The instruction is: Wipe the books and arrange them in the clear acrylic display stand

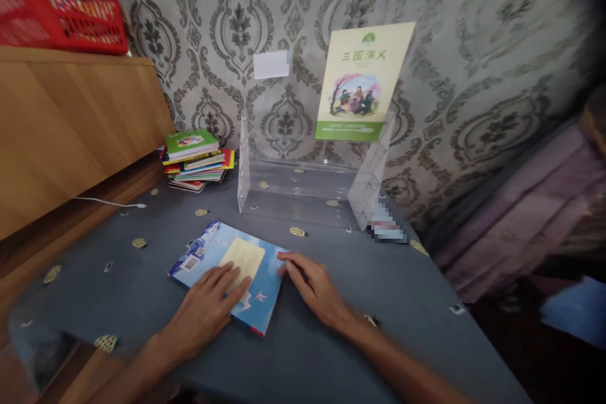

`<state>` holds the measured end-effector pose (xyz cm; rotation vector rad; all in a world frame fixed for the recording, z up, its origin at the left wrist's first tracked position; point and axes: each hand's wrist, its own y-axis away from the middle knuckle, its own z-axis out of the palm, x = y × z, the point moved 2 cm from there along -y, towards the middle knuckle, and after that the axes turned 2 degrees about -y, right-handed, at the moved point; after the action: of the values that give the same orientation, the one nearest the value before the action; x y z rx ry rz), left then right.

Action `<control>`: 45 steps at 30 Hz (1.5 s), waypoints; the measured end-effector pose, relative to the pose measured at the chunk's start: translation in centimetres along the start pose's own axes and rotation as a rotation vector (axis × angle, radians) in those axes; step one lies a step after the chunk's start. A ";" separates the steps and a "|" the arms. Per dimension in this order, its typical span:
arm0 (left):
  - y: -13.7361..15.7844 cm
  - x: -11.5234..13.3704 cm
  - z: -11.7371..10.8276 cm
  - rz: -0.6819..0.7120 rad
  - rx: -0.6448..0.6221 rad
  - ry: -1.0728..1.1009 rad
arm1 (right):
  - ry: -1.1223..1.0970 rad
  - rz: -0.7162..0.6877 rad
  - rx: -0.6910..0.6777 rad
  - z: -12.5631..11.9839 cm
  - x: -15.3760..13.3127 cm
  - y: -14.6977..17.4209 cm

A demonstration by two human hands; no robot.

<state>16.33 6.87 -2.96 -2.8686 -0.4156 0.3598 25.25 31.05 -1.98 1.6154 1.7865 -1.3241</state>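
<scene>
A blue picture book (272, 278) lies on the cloth-covered table, with a pale yellow text panel and a barcode on its upper side. My left hand (213, 300) rests on it, fingers stretched out flat over the panel. At the book's right edge, near the far corner, the thumb and index finger of my right hand (315, 287) come together on the edge. Beyond the book stands a clear plastic rack (303, 202). A cream and green book (355, 98) leans upright at the rack's right side, its cover facing me.
A stack of books (194, 161) sits at the back left, beside a wooden cabinet (80, 126) bearing a red basket (71, 0). A white cable (113, 203) reaches onto the table (156, 290). A blurred-out item (388, 224) lies right of the rack. Pink fabric (516, 214) hangs on the right.
</scene>
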 end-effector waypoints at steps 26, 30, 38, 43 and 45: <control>-3.7 7.5 -1.7 0.268 -0.115 0.569 | 0.408 -0.233 -0.499 5.6 -0.2 -6.4; -4.0 7.3 -2.0 0.270 -0.106 0.600 | 0.474 -0.150 -0.416 4.8 1.9 -7.0; -3.2 4.2 -1.3 0.122 -0.113 0.605 | 0.310 -0.135 -0.360 4.3 2.8 -7.1; -3.8 -1.5 0.7 -0.001 -0.156 0.562 | 0.002 -0.025 -0.192 3.3 3.6 -7.7; -5.1 -3.5 1.7 -0.045 -0.199 0.554 | -0.077 0.011 -0.119 3.1 4.0 -8.0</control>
<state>11.33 10.86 -2.57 -2.9676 -0.4220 -0.5043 15.97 31.58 -3.63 1.4893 1.7733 -1.2338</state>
